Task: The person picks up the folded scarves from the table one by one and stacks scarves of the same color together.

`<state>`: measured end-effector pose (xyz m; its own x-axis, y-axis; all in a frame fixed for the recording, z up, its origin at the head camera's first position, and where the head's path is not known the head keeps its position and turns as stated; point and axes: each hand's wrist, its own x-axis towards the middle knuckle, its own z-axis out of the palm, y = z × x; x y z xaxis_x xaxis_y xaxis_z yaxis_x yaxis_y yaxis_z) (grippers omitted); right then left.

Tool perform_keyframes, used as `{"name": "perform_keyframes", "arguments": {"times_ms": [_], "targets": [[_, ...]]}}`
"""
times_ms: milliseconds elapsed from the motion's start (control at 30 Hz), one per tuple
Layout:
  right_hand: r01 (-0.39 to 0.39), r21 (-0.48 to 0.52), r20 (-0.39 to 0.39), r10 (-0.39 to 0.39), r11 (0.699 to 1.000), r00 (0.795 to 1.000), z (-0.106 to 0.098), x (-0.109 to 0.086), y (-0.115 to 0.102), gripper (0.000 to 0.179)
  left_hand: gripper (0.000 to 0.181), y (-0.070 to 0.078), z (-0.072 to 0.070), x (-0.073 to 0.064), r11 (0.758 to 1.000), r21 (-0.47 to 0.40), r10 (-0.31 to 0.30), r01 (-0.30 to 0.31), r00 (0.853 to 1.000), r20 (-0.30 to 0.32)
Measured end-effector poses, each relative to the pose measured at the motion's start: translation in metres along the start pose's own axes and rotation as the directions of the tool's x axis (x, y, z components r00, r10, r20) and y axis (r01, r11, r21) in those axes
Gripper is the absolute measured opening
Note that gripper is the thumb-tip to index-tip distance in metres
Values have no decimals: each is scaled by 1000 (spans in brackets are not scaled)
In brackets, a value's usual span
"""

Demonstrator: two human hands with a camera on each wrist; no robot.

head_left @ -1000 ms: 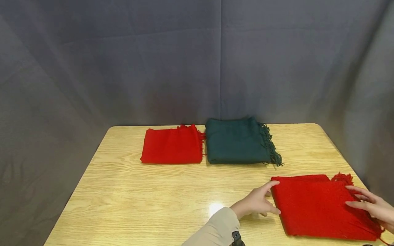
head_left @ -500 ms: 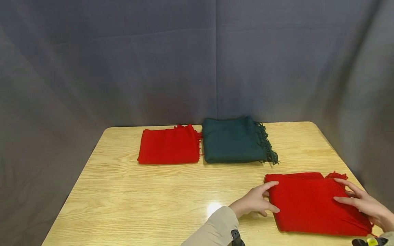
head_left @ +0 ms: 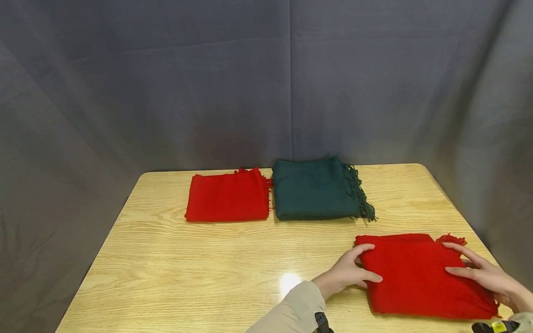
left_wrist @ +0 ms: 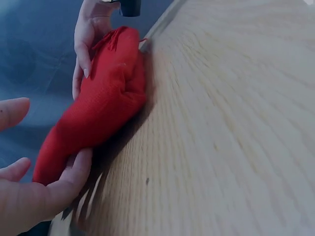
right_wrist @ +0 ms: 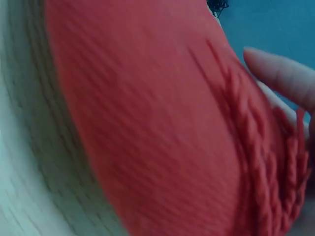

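A folded red fringed scarf (head_left: 416,277) lies at the front right of the wooden table. My left hand (head_left: 347,270) grips its left end, thumb and forefinger over the top. In the left wrist view, other fingers (left_wrist: 74,177) reach beneath the cloth, which bulges in a thick fold. At the fringed right end, my right hand (head_left: 485,275) holds the scarf with two digits showing on top and the others partly hidden behind the cloth. The right wrist view shows twisted red fringe (right_wrist: 253,162) beside a fingertip (right_wrist: 275,73).
Toward the back of the table (head_left: 200,268) lie a smaller-looking folded red scarf (head_left: 229,196) and, just right of it, a folded dark green scarf (head_left: 314,192) with fringe. A grey curtain (head_left: 216,83) hangs behind the table and along both sides.
The head view has shifted slightly. Both hands have moved further in over the ends of the front red scarf, the left fingers going under its edge. The two back scarves stay in place.
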<state>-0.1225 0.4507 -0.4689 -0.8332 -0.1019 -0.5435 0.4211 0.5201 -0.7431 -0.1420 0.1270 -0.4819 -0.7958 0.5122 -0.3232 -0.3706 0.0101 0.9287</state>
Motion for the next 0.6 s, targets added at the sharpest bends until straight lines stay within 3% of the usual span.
{"name": "perform_keyframes", "arguments": {"times_ms": [233, 433, 533, 600], "targets": [[40, -42, 41, -38, 998, 998, 1, 3, 3, 74, 57, -4, 7, 3, 996, 86, -2, 4, 1000, -26], [80, -69, -23, -82, 994, 996, 6, 3, 6, 71, 59, -2, 8, 0, 994, 105, -8, 5, 999, 32], [110, -108, -68, -118, 988, 991, 9, 3, 6, 70, 59, -2, 9, -2, 989, 149, 19, -21, 1000, 16], [134, -152, -103, -150, 979, 983, 12, 3, 7, 68, 59, -2, 10, -2, 973, 222, 62, -58, 998, -10]]}}
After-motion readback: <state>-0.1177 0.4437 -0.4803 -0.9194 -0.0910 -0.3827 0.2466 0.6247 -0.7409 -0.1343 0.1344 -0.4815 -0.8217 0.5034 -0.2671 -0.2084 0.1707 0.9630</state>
